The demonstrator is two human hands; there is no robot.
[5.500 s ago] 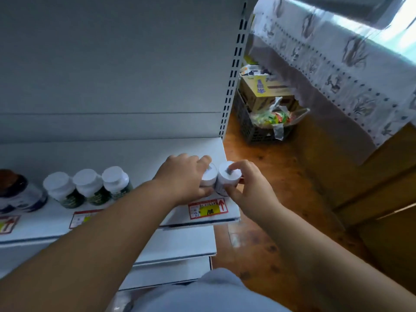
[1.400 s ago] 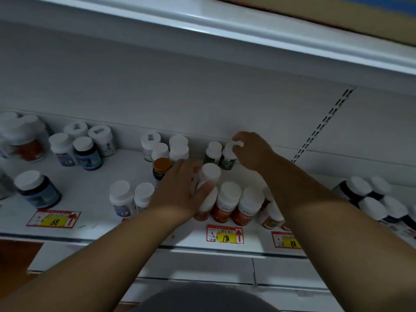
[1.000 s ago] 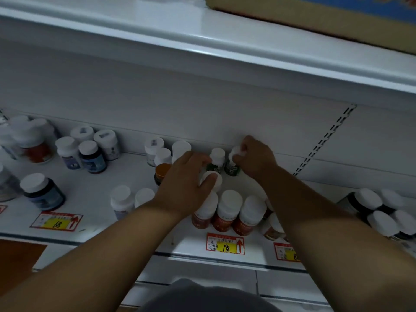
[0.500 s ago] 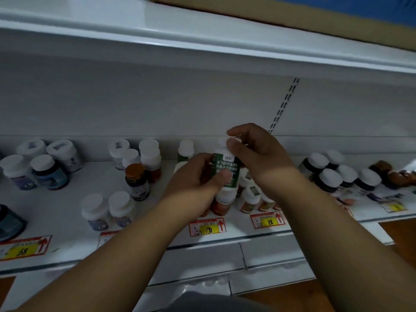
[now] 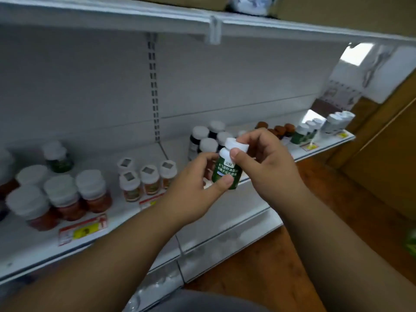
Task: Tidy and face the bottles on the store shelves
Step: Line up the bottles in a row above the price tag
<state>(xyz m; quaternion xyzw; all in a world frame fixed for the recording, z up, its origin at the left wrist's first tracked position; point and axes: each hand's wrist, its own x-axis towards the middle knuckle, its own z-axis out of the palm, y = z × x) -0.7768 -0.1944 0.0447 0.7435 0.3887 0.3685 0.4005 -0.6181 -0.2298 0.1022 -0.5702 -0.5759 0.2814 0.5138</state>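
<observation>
I hold a green-labelled bottle (image 5: 227, 171) with a white cap in front of the white shelf (image 5: 27, 242), lifted off it. My left hand (image 5: 193, 190) grips its lower body, thumb across the label. My right hand (image 5: 263, 161) pinches the white cap from the right. Behind the bottle stand dark bottles with white caps (image 5: 202, 140). To the left sit small brown-labelled bottles (image 5: 148, 179) and red-brown bottles with white caps (image 5: 65, 197).
Further right on the shelf are brown-capped bottles (image 5: 281, 130), green bottles (image 5: 302, 132) and white bottles (image 5: 337, 120). A yellow price tag (image 5: 83, 229) hangs on the shelf edge. An upper shelf (image 5: 211, 25) runs overhead. Wooden floor (image 5: 258, 255) lies lower right.
My view has swung to the right along the shelf. Both hands have carried the green bottle rightward, still gripping it at body and cap.
</observation>
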